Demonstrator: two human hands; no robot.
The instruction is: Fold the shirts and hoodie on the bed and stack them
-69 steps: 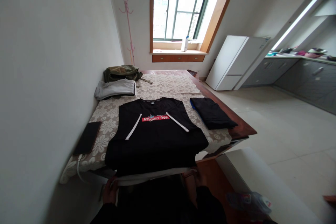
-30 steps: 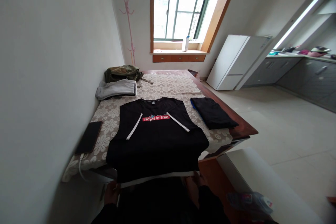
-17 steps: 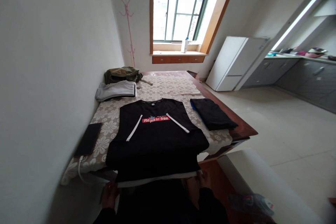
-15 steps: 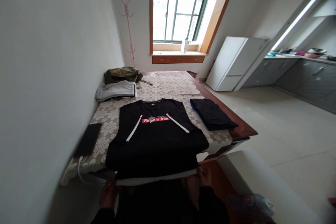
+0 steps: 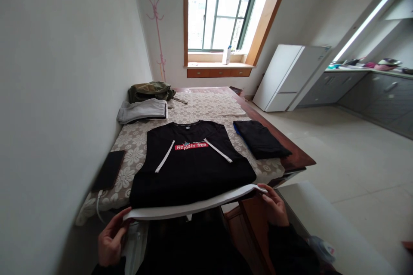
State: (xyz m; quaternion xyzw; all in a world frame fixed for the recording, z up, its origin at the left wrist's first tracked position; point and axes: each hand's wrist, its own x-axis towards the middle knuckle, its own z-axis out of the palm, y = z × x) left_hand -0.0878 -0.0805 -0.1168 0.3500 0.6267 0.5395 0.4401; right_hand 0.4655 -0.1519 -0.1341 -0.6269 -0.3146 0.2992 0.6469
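Two pinched ends: at seven o'clock in the view, the person's left hand [image 5: 111,240] has thumb and fingers together on one end of a white hem [image 5: 193,209]; at five o'clock, the right hand [image 5: 274,206] clamps the other end the same way.
Hem: stretched between the hands along the table's near side, bowing slightly.
Black shirt: the black shirt [image 5: 193,176] lies spread on a floral tablecloth [image 5: 209,103], neckline toward twelve o'clock; "Remain free" is printed on red across the chest, a white strip slanting down at either side.
Around the shirt: a phone [image 5: 109,171] with a white cable [image 5: 99,208] at nine o'clock; a folded grey garment [image 5: 143,111] at ten; a green-brown bag [image 5: 150,91] just behind that, at eleven; a folded dark garment [image 5: 260,139] at two.
Window: the window [image 5: 222,8] stands beyond the table [image 5: 300,161], at twelve o'clock.
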